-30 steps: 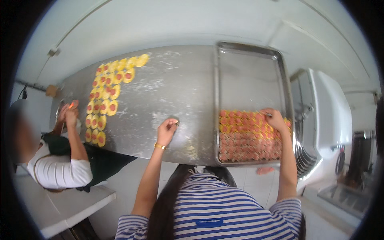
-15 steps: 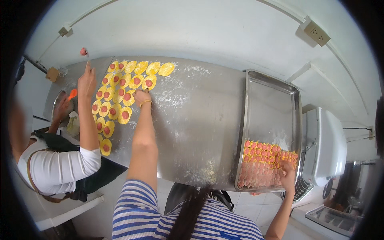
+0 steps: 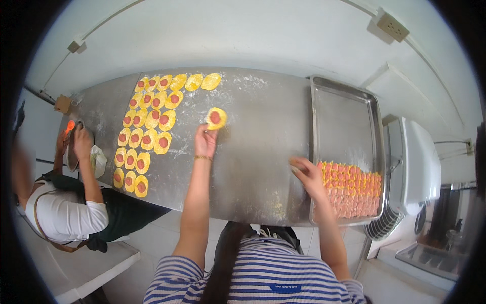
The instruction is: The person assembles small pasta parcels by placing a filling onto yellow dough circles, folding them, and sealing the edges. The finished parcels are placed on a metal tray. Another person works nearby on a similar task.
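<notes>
My left hand (image 3: pixel 206 142) is closed on the edge of a yellow dumpling wrapper (image 3: pixel 223 121) and holds it up over the steel table. A round of pink meat filling (image 3: pixel 215 117) sits in the middle of that wrapper. To the left lie rows of similar yellow wrappers (image 3: pixel 211 81), most topped with pink filling; a few at the far end are bare. Over the table, just left of the tray, my right hand (image 3: pixel 310 177) is open and holds nothing, its thumb and fingers apart. The steel tray (image 3: pixel 313 126) has tight rows of filled dumplings (image 3: pixel 349 190) in its near half.
At the left, a person in a white top and dark apron has both hands over a metal bowl (image 3: pixel 74 157), beside an orange-handled tool (image 3: pixel 70 126). A plastic bag (image 3: pixel 98 161) lies close by. A white appliance (image 3: pixel 414 167) stands right of the tray.
My left hand has lifted a filled wrapper from the rows and moved right. My right hand has left the dumplings in the tray and moved left. The other person's raised hand has lowered to the bowl.
</notes>
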Available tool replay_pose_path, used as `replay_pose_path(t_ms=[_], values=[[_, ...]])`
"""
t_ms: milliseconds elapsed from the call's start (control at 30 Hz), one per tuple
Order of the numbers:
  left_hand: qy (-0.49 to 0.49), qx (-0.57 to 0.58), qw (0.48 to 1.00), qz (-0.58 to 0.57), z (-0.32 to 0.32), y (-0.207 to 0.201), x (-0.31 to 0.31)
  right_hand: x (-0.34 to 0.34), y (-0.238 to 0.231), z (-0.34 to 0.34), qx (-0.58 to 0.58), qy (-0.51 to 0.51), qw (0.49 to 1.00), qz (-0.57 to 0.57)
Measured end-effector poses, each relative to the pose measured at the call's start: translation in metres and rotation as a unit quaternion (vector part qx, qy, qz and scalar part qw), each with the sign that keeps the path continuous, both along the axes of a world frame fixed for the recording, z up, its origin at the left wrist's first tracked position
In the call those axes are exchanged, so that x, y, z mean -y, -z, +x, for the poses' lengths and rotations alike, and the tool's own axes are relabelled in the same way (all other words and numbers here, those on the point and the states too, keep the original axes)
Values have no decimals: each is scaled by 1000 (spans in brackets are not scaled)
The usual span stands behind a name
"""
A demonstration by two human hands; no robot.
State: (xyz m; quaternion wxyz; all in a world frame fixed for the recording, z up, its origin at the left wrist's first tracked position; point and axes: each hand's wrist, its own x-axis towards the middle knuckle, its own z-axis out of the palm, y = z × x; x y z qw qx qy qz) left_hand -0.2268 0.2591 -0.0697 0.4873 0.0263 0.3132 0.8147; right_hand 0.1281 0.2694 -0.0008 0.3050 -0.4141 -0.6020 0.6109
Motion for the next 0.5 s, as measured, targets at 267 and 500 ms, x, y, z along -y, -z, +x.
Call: replay_pose_path(t_ms=[267, 500], values=[[146, 51, 987, -45, 147, -7, 87, 16, 46, -69, -197, 88, 915, -340], [229, -244, 902, -271, 165, 0, 103, 42, 86, -43, -80, 146, 936, -309]])
